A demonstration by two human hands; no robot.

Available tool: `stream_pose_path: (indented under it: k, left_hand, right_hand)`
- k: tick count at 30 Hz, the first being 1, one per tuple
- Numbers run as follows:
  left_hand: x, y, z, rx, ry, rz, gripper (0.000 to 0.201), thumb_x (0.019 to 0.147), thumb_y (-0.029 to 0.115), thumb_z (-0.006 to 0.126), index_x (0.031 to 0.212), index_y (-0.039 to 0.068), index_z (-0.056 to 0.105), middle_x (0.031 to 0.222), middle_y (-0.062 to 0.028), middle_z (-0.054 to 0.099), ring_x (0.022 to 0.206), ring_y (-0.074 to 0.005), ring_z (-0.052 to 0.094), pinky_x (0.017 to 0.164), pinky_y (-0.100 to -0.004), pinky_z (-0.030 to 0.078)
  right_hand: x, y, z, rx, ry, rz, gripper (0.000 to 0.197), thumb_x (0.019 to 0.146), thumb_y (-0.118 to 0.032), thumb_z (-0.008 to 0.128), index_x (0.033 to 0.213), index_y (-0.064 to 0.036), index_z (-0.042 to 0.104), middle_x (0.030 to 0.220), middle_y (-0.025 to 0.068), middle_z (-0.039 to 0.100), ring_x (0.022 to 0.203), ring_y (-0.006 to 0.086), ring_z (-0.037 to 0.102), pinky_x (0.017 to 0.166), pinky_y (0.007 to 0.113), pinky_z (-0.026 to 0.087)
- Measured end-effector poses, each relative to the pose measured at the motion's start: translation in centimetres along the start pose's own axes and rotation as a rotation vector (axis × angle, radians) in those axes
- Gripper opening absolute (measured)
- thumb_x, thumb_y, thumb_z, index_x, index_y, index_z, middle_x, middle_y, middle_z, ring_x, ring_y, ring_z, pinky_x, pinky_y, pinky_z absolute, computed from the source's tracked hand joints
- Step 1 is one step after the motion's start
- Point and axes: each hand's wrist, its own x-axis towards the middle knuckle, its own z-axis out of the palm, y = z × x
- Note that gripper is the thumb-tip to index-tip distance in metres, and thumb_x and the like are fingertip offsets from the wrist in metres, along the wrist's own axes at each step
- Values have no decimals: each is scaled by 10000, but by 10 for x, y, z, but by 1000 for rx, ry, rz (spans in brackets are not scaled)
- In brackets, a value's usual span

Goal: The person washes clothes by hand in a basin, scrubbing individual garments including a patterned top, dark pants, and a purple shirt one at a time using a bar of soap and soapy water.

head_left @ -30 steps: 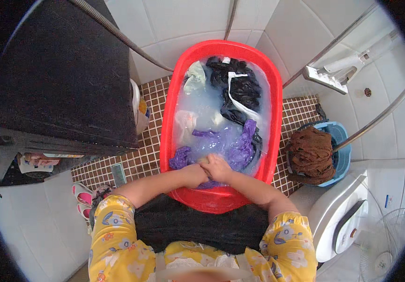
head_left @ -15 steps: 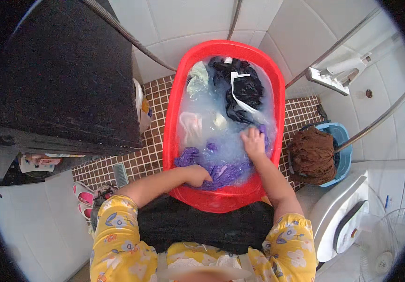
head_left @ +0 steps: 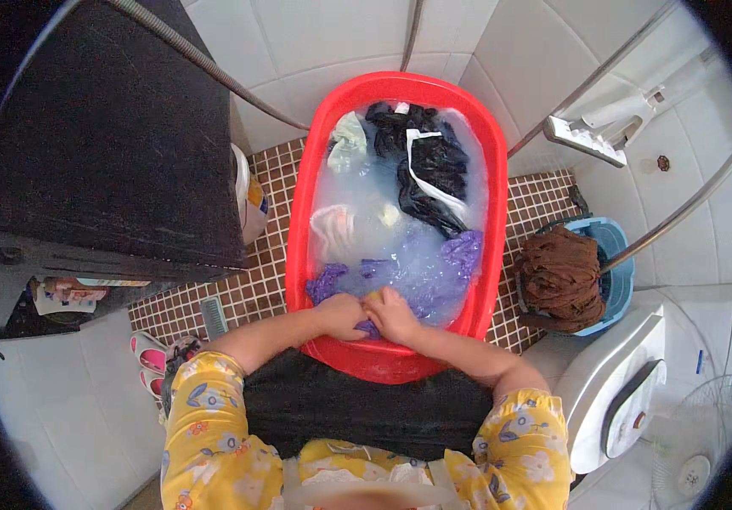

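Note:
A red plastic tub (head_left: pixel 301 212) holds cloudy, sudsy water. A wet purple garment (head_left: pixel 461 255) lies spread through its near half, partly under the water. At the near rim, my left hand (head_left: pixel 342 316) is closed on a bunched edge of this garment. Beside it, almost touching, my right hand (head_left: pixel 393 316) has its fingers curled over the same cloth. A small yellowish piece (head_left: pixel 375 295) shows at the right fingertips; its kind is unclear. Farther off float a black garment with white trim (head_left: pixel 438 166), a pale green cloth (head_left: pixel 348 140) and a pinkish-white cloth (head_left: pixel 333 229).
Right of the tub stands a blue bucket (head_left: pixel 614 229) with a brown mop head (head_left: pixel 561 276) in it. A white toilet (head_left: pixel 608 399) is at the near right. A dark cabinet (head_left: pixel 111 144) fills the left side, with a brush (head_left: pixel 214 317) on the tiled floor (head_left: pixel 276 191).
My right hand has come from the tub's right side toward me, to beside my left hand at the near rim. My left hand has shifted slightly and now grips bunched purple cloth.

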Motion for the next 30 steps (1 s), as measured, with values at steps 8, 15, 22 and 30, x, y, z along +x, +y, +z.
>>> stream_pose_path:
  k: [8, 15, 22, 30]
  left_hand:
    - [1, 1, -1, 144, 327, 104, 321, 729, 355, 634, 650, 44, 619, 682, -149, 590, 678, -356, 578, 665, -482, 463]
    - [-16, -15, -22, -266, 627, -229, 381, 810, 357, 613, 647, 13, 597, 667, -179, 584, 669, -369, 571, 632, -450, 442]
    - [-28, -74, -12, -1043, 872, -519, 340, 934, 289, 532, 1017, -18, 653, 879, -40, 663, 783, -141, 600, 756, -293, 470]
    - [-5, -69, -25, -1364, 793, -513, 369, 972, 293, 455, 1113, -11, 610, 992, -66, 650, 865, -154, 598, 815, -297, 462]
  right_hand:
    - [-11, 113, 20, -593, 105, -175, 257, 880, -269, 468, 1096, -217, 597, 1071, 147, 499, 1023, 319, 518, 837, 489, 426]
    - [14, 127, -67, -824, -38, 112, 243, 860, -258, 457, 1055, -209, 593, 1132, 144, 507, 1048, 305, 503, 798, 458, 417]
    - [40, 105, -110, -375, 330, 702, 258, 908, -320, 519, 1052, -107, 550, 1155, 210, 520, 970, 360, 514, 771, 478, 440]
    - [14, 4, -109, 605, -709, -40, 407, 958, -349, 478, 1241, -57, 493, 1158, 142, 551, 1090, 219, 517, 966, 351, 392]
